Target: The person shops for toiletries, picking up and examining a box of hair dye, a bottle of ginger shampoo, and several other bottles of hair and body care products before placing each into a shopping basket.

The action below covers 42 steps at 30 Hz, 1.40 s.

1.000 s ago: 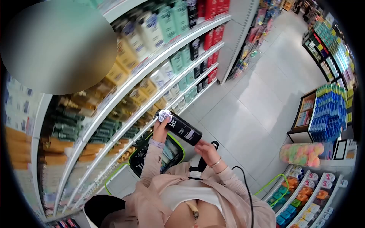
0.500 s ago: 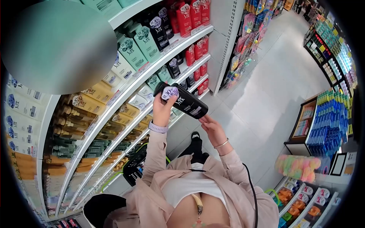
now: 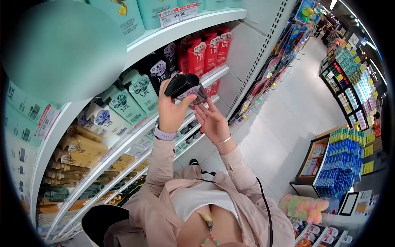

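Note:
A black toiletry bottle (image 3: 187, 87) with a pale purple sticker is held in front of the shelves, its top end tilted toward me. My left hand (image 3: 172, 110) is closed around its upper part, thumb across the sticker side. The fingers of my right hand (image 3: 214, 123) press against the bottle's far, lower end and support it from the right. Behind it on the shelf stand similar black bottles (image 3: 158, 71), red bottles (image 3: 204, 53) and mint-green pump bottles (image 3: 142, 91). The held bottle's front label is mostly hidden.
White shelving (image 3: 185, 26) curves along the left, with a price tag (image 3: 179, 15) on its upper edge. Yellow bottles (image 3: 86, 146) fill a lower part. To the right runs a tiled aisle (image 3: 271, 119), with a display of blue boxes (image 3: 339, 162) beyond. A black cable (image 3: 267, 206) hangs by my right side.
Both hands have raised the black bottle and brought it closer to the shelf. It has turned so its end faces me. The view has shifted closer to the shelves.

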Tool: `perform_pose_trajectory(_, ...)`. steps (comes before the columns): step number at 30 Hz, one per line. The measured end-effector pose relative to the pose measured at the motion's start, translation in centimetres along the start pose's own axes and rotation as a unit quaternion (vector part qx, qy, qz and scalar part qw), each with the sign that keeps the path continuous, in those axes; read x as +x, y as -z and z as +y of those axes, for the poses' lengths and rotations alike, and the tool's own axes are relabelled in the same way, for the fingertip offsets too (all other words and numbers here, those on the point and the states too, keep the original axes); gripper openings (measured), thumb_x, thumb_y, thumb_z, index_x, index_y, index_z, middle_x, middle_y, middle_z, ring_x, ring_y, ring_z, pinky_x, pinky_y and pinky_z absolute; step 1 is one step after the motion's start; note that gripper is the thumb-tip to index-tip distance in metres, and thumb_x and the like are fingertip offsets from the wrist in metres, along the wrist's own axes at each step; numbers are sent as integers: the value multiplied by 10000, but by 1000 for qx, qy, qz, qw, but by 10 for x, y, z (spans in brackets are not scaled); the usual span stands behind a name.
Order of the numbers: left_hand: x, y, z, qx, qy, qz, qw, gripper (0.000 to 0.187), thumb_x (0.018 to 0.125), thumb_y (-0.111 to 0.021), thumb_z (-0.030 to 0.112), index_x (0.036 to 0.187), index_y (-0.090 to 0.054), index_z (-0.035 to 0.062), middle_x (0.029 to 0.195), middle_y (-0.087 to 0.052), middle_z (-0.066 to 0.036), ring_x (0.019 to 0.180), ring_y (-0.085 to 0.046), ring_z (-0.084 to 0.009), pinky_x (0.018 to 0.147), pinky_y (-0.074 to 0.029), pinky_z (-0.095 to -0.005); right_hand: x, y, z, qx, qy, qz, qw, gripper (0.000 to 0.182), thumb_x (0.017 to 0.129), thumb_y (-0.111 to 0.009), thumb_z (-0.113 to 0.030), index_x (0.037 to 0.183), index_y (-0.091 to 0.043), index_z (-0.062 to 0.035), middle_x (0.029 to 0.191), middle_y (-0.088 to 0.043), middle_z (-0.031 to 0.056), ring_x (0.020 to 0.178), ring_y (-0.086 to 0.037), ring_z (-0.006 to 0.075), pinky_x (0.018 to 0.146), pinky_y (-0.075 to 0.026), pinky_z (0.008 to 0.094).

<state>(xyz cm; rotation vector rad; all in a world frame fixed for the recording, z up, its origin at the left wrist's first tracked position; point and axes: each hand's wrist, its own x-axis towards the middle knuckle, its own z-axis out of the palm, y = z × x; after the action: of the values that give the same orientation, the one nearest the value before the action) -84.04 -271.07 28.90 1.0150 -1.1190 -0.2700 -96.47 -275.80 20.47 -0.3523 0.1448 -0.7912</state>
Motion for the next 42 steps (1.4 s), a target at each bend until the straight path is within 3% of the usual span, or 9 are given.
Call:
perform_pose_trajectory(5, 34, -8, -14, 165, -39, 1, 986, 515, 577, -675, 25, 1063, -505, 35, 952, -474, -104, 857, -501, -233, 753, -408, -282, 54, -25, -8, 54, -41, -54, 996, 496, 760, -417, -69, 1242, -301, -90, 1182, -389, 173, 1095, -384, 273, 955, -289, 344)
perform_pose_trajectory(6, 38, -9, -15, 198, -53, 1, 979, 512, 582, -673, 31, 1065, -504, 34, 957, -475, -105, 863, -502, -233, 751, -410, -284, 59, -30, -11, 54, -48, -71, 995, 640, 748, -424, -51, 1307, -118, -113, 1143, -394, 174, 1069, -397, 258, 928, -314, 339)
perform_pose_trajectory(15, 54, -21, -47, 305, -57, 50, 949, 471, 618, -645, 35, 1064, -495, 17, 1073, -498, -127, 965, -488, -269, 834, -375, -316, 103, -17, -23, 77, -144, -92, 982, 534, 739, -426, -39, 1231, -232, -117, 1139, -391, 162, 1077, -388, 260, 934, -307, 345)
perform_pose_trajectory(18, 55, -27, -63, 372, -74, 60, 923, 479, 660, -625, 72, 1106, -457, 25, 1066, -495, -131, 954, -499, -277, 819, -388, -310, 111, -11, -31, 82, -180, -85, 976, 432, 728, -443, -55, 1151, -401, -129, 1142, -423, 98, 1078, -381, 235, 937, -292, 326)
perform_pose_trajectory(22, 56, -33, -74, 406, -53, 72, 909, 480, 669, -636, 110, 1093, -443, -7, 1107, -466, -148, 966, -461, -322, 815, -384, -352, 121, -3, -38, 81, -219, -100, 967, 452, 733, -437, -52, 1172, -376, -141, 1170, -392, 105, 1094, -364, 239, 946, -285, 333)
perform_pose_trajectory(28, 56, -50, -75, 439, -18, 184, 879, 397, 710, -617, 120, 1034, -433, -17, 1019, -451, -169, 923, -463, -342, 780, -394, -370, 116, 7, -47, 60, -277, -100, 954, 641, 733, -425, -29, 1291, -156, -197, 1165, -345, 173, 1105, -351, 275, 958, -278, 363)
perform_pose_trajectory(34, 59, -45, -103, 502, -131, 228, 824, 237, 740, -547, 20, 941, -427, -20, 997, -464, -182, 901, -475, -347, 754, -403, -354, 104, 46, -49, 61, -366, -67, 926, 602, 735, -430, -19, 1270, -214, -193, 1119, -383, 194, 1080, -380, 286, 957, -293, 367)
perform_pose_trajectory(36, 58, -47, -105, 520, -121, 241, 810, 226, 744, -536, 9, 942, -430, -16, 1005, -475, -180, 898, -482, -346, 745, -409, -350, 100, 57, -54, 63, -388, -65, 917, 525, 739, -435, -23, 1230, -301, -156, 1134, -383, 212, 1094, -380, 299, 953, -301, 372)
perform_pose_trajectory(42, 56, -52, -104, 588, -118, 263, 756, 200, 757, -504, -4, 950, -460, 26, 1030, -539, -105, 855, -548, -291, 656, -453, -316, 93, 66, -70, 63, -423, -71, 901, 520, 759, -425, -30, 1241, -271, -152, 1089, -447, 177, 1093, -404, 299, 936, -321, 372)
